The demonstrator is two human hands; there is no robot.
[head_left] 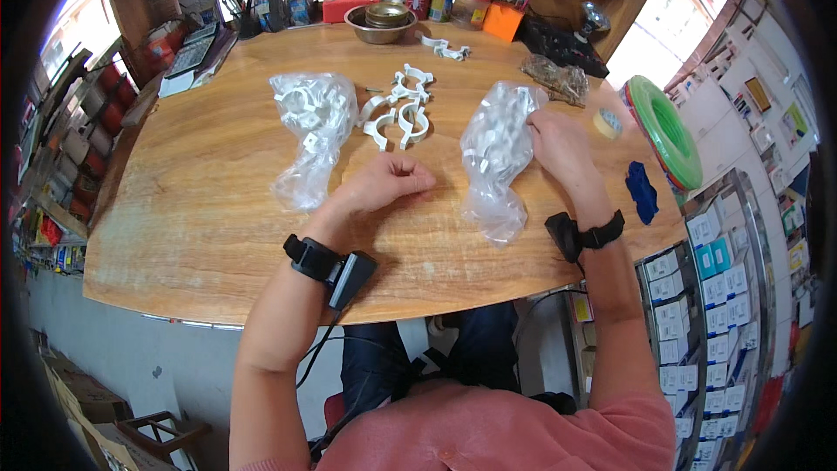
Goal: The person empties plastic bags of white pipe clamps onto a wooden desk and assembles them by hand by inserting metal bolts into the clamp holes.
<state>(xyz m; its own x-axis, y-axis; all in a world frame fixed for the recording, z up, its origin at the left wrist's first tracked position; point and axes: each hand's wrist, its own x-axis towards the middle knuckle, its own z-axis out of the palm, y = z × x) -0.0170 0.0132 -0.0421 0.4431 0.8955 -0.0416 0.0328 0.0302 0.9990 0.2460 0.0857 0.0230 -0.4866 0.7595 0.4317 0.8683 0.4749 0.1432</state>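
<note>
My right hand pinches the upper right edge of a clear plastic bag packed with white plastic pieces. Its fingertips are partly hidden against the plastic. To the left of that bag, my left hand hovers low over the wood with thumb and fingers pressed together; whether anything thin is between them does not show. Beyond it lie several loose white pipe clamps, ring-shaped and partly touching each other. A second clear bag, with white clamps inside its upper part, rests left of them.
The wooden table also bears a metal bowl, more white clamps, a brown crumpled packet, a tape roll, a blue cloth-like piece and a green coil at its right edge. Cabled bands circle both wrists.
</note>
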